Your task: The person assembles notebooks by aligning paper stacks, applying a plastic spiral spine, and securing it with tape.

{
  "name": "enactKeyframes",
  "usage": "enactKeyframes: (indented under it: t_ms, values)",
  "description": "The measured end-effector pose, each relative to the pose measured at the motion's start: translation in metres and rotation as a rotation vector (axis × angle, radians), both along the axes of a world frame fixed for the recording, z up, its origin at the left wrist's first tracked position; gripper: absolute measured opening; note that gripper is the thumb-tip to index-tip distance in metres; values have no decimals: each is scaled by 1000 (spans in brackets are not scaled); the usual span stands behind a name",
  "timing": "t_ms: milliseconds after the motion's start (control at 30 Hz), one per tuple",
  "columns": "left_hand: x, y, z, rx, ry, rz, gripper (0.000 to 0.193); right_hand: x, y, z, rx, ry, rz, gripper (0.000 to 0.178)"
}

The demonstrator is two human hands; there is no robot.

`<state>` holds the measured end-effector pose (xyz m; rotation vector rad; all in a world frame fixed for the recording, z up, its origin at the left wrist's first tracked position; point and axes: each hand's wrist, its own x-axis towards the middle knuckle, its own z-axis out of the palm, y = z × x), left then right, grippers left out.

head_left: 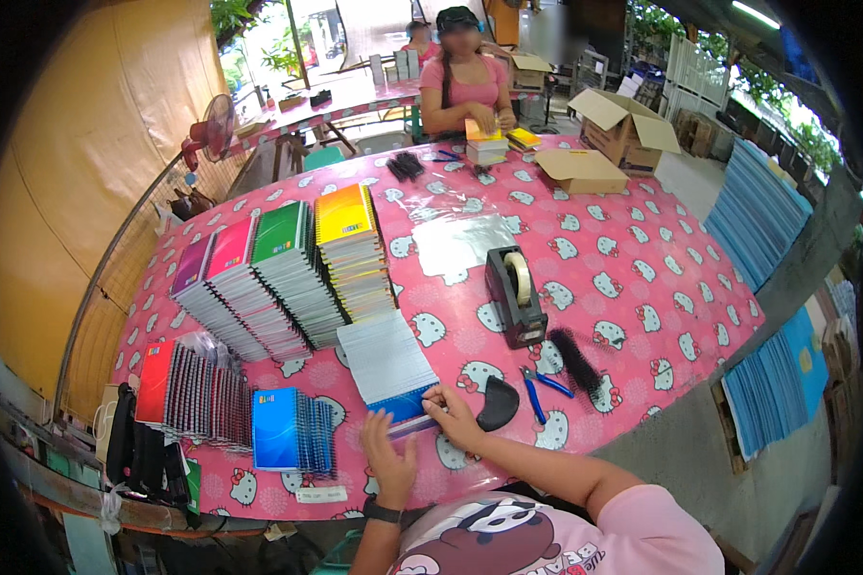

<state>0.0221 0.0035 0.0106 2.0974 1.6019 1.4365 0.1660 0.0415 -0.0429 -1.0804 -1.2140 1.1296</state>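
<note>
Reaching in from the lower edge of the frame, two bare hands meet at a blue-covered notebook in the lower centre, its cover partly hidden by them. The left hand has its fingers loosely spread, fingertips near the notebook's lower-left edge, and has hold of nothing that shows. The right hand is bent at the notebook's right end, fingers curled and close together; whether they pinch it or only rest there, I cannot tell. A white stack of pages adjoins the blue cover on its upper side. Right of the hands lie a black rounded object and blue-handled pliers, with a black tape dispenser above them. At lower left, blue spiral notebooks stand beside red ones; taller piles of purple, pink, green and yellow notebooks rise behind, on the pink patterned tablecloth.
</note>
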Motion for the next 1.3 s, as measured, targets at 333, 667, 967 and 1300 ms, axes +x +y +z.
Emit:
enactKeyframes:
  t_ms: [333, 667, 967, 1300]
  values:
    - [14, 11, -12, -102, 183, -355, 12, 122, -14, 42, -12, -400, -199, 20]
    - [15, 17, -1, -155, 178, -301, 15, 238, -28, 44, -17, -1332, -761, 37]
    - [11, 16, -4, -147, 199, -313, 16, 278, -12, 38, -366, -1101, -534, 30]
    - [19, 19, -1, -109, 179, -308, 13, 281, -24, 52, -113, -1175, -712, 29]
